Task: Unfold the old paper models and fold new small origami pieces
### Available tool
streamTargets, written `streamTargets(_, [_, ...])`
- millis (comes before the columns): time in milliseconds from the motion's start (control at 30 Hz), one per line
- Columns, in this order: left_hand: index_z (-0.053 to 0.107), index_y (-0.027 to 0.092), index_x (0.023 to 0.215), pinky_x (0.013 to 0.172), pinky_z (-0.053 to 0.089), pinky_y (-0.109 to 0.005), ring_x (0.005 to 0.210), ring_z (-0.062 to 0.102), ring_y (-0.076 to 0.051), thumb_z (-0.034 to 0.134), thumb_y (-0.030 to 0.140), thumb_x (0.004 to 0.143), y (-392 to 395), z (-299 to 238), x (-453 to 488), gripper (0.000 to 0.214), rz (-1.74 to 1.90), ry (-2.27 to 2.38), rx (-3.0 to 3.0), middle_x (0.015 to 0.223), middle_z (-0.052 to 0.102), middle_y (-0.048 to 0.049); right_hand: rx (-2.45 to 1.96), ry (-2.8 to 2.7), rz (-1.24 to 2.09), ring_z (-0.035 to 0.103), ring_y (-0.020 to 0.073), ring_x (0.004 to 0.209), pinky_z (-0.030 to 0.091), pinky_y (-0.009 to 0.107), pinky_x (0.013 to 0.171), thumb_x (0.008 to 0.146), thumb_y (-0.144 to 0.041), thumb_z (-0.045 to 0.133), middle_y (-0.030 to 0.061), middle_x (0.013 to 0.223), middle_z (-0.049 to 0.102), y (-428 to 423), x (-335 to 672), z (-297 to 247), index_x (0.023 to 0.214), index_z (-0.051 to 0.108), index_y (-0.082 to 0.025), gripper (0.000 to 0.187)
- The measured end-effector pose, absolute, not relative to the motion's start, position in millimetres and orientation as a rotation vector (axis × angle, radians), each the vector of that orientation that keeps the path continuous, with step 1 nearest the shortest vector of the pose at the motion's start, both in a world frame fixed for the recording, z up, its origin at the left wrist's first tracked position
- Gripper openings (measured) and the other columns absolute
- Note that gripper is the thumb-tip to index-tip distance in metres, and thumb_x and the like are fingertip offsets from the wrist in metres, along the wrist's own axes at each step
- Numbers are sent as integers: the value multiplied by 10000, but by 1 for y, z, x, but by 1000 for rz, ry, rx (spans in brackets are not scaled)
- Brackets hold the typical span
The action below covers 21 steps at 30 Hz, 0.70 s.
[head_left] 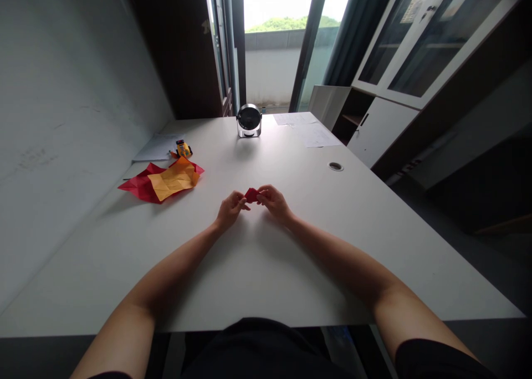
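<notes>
Between my two hands, just above the white table, is a small folded piece of red paper (251, 195). My left hand (231, 208) pinches its left side, and my right hand (273, 201) grips the right side with thumb and fingers. The fingertips cover the paper's outer edges, so its full folded shape is partly hidden. To the left of my hands lie creased sheets, an orange paper (172, 179) resting over a larger red paper (143, 185).
A yellow toy vehicle (183, 149) sits behind the creased sheets, beside white papers (155, 147). A round black device on a metal stand (249, 121) stands at the table's far end. Toward the right are printed sheets (320, 134) and a cable hole (336, 167). A wall borders the left.
</notes>
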<state>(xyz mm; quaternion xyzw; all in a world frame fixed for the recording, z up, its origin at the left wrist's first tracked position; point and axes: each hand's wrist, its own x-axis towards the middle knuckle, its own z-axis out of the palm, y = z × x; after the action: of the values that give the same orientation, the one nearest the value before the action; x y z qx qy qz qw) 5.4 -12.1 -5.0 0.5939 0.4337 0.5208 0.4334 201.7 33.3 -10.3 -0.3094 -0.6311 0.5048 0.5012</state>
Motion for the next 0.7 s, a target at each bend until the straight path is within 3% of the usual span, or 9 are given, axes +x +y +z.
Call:
streamTargets(100, [510, 205, 995, 686, 580, -309, 703, 743, -179, 647, 477, 913, -13, -4, 5, 315, 1309, 1115, 1481, 913, 748, -39, -786, -1555, 1251, 641, 158, 675, 526, 309, 674, 836, -533, 717, 25, 794, 721, 32, 202, -6, 1139, 629, -214, 448])
streamTargets(300, [563, 219, 1267, 754, 582, -327, 748, 750, -189, 591, 421, 950, -14, -3, 4, 376, 1286, 1204, 1568, 911, 770, -42, -841, -1578, 1290, 606, 147, 608, 491, 282, 594, 840, -553, 702, 27, 698, 686, 29, 203, -5, 956, 688, -175, 396])
streamTargets(567, [731, 237, 1115, 694, 484, -272, 738, 687, -174, 473, 436, 1004, -22, 6, 3, 345, 984, 1551, 1977, 898, 775, -38, -1012, -1932, 912, 580, 125, 579, 441, 246, 612, 945, -426, 578, 3, 637, 673, 22, 204, -1, 939, 771, -197, 300])
streamTargets(700, [742, 231, 1061, 672, 440, -264, 716, 653, -163, 446, 425, 1015, -24, 10, 4, 357, 948, 1621, 2057, 875, 765, -34, -1002, -2067, 709, 644, 146, 686, 449, 245, 685, 978, -376, 547, 24, 770, 749, 19, 203, 0, 981, 787, -215, 289])
